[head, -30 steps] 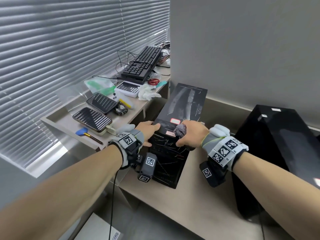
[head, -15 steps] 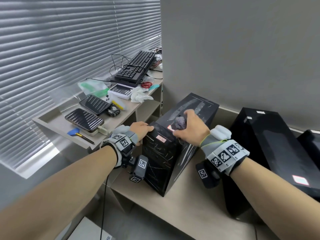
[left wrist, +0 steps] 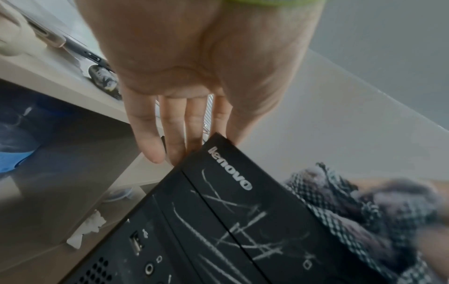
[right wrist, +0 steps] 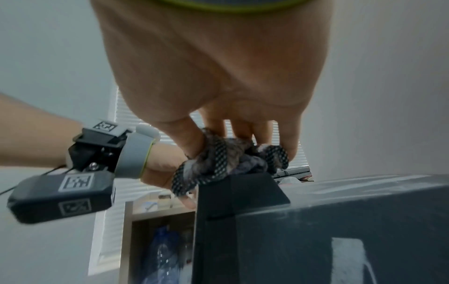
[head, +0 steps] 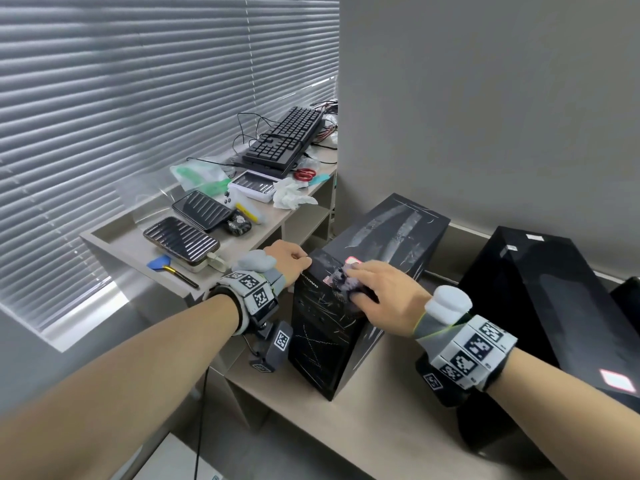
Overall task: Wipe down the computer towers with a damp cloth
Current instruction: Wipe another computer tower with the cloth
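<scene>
The computer tower (head: 349, 299), a black Lenovo-badged case, stands on a low beige shelf (head: 391, 403) beside the grey wall, its front panel streaked with pale scratch marks. A second black tower (head: 554, 306) stands to its right on the same shelf, close but apart from it.

The right hand (head: 384, 292) presses a bunched grey checked cloth (head: 343, 280) against the top front edge of the first tower; in the right wrist view the fingers (right wrist: 245, 130) and thumb curl round the cloth (right wrist: 226, 155), gripping it.

The left hand (head: 287, 258) rests at the upper left corner of the same tower. In the left wrist view its fingers (left wrist: 175, 134) lie straight, tips touching the corner (left wrist: 213, 142), grasping nothing.

On the side table (head: 131, 244) to the left lie two dark ribbed cases (head: 183, 240), a black keyboard (head: 284, 140), red-handled scissors (head: 304, 173) and a crumpled white tissue (head: 291, 198).
</scene>
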Available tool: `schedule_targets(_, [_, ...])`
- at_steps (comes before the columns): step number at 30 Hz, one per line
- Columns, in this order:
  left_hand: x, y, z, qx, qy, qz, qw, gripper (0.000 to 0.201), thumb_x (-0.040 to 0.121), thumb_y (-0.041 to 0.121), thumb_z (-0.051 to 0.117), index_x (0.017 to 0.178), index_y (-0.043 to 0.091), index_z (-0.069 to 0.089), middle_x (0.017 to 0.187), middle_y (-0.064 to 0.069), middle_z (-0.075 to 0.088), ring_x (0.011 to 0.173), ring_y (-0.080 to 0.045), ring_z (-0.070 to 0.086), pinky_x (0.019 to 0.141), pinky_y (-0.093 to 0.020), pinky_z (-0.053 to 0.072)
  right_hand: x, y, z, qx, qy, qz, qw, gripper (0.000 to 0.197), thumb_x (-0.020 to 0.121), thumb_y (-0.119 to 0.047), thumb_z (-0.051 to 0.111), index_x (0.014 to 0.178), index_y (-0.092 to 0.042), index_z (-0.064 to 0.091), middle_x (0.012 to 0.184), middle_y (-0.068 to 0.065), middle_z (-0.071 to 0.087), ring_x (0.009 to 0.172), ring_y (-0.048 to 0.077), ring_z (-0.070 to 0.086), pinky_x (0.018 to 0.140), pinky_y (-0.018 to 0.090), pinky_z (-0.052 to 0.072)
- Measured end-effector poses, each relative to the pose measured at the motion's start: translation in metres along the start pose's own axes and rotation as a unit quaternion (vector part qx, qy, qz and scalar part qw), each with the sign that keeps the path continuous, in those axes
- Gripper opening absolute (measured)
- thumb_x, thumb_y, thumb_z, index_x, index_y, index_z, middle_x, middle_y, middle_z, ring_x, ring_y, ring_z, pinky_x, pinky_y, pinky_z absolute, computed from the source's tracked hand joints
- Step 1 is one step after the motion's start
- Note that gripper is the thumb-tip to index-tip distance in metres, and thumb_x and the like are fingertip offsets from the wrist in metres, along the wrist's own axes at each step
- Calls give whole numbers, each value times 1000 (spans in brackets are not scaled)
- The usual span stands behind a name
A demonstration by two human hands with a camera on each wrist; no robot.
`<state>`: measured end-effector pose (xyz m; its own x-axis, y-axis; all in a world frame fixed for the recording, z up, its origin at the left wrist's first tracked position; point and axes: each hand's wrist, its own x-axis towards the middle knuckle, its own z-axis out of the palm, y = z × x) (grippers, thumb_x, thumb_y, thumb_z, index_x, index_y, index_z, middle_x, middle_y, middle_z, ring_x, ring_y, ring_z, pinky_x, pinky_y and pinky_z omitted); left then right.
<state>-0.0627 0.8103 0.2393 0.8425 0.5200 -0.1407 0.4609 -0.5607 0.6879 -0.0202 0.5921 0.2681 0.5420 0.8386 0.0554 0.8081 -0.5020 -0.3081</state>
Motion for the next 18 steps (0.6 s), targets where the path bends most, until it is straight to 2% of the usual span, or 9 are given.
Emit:
schedule_targets(2, [3,-2,-1,12,-1,6,1000,18,86,37,64,71,28,67,56,6,62,53,-18,58,71,-31,55,-2,3,1,-25,-31,0,999,39,93,-18,48,131,-14,51,134,-1,52,126,23,44,105,37,36])
schedule_targets(5, [5,-4,-2,12,-10,13,1000,17,86,37,65,72,28,67,56,9,58,58,-20,57,75,-33,54,18,-1,-3,-69,-70,3,995,37,95,-13,44,132,-11,49,136,2,51,126,22,43,104,34,34])
schedule_targets(8, [5,-5,-3,23,-2,24,999,17,87,36,63,72,29,66,54,12,56,55,-16,57,71,-28,52,52,-11,-3,-89,-98,-2,991,40,92,-11,45,132,-15,48,134,3,51,126,24,45,105,38,38])
schedule_targets(10, [4,-8,-2,17,3,25,1000,26,87,28,61,62,23,60,52,8,53,57,-22,60,69,-30,53,76,-17,-3,-111,-108,-12,988,39,90,-12,49,129,-16,50,130,2,53,121,24,49,101,40,42])
schedule_targets(12, [5,-10,-3,-12,-12,11,1000,30,88,19,57,59,11,58,56,-1,54,68,-32,64,71,-37,58,91,-23,-3,-141,-130,-24,981,41,89,-13,53,129,-15,49,129,2,53,121,23,49,100,40,44])
schedule_targets(14, [5,-10,-5,-94,-41,-24,994,26,90,11,52,69,10,67,68,-9,61,72,-30,64,70,-39,60,89,-22,-2,-149,-136,-36,979,48,89,-14,52,136,-14,44,135,2,49,126,23,45,103,40,41])
schedule_targets(17, [5,-9,-8,-172,-66,-68,981,29,93,0,46,89,13,71,88,-13,67,81,-22,63,54,-24,57,55,-8,-1,-121,-100,-66,985,54,91,-13,45,143,-19,36,139,-5,44,128,16,40,104,36,39])
schedule_targets(18, [5,-8,-7,-166,-63,-67,982,31,92,-2,45,92,13,72,93,-14,69,85,-23,64,57,-25,58,41,-3,-2,-115,-96,-77,986,55,91,-11,44,145,-19,35,141,-7,43,129,14,38,106,35,37])
